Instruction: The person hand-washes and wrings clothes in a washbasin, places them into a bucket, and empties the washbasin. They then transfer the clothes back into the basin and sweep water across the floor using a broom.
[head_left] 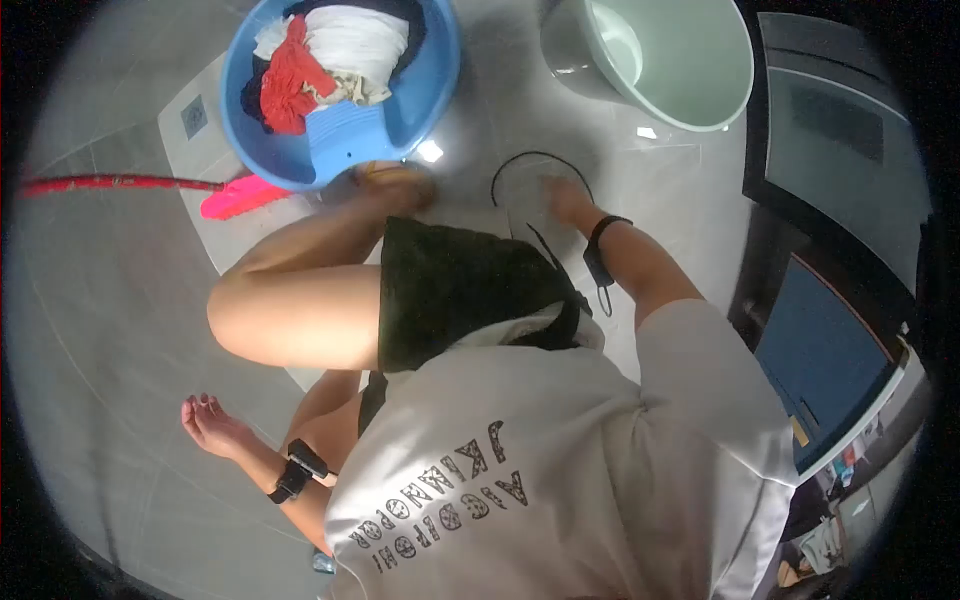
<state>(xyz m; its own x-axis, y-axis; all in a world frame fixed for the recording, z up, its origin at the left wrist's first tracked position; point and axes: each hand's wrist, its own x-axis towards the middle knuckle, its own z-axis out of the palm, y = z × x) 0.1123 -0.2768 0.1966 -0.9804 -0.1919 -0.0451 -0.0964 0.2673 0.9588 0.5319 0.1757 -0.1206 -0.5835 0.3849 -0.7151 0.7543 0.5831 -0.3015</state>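
My left hand hangs out to the side above the floor, palm partly turned up. Its fingers are loosely curled, with nothing in them. My right hand reaches down near the floor in front of me, its fingers smeared by motion. A thin black loop curves around that hand; whether I hold it cannot be made out. Close ahead is a blue plastic basin with a ridged washboard part. In it lie a red cloth, a white cloth and dark fabric.
A pale green bucket stands ahead to the right. A bright pink brush-like head with a red handle lies on the left. Dark framed glass panels line the right side. My bent leg is beside the basin on grey tiles.
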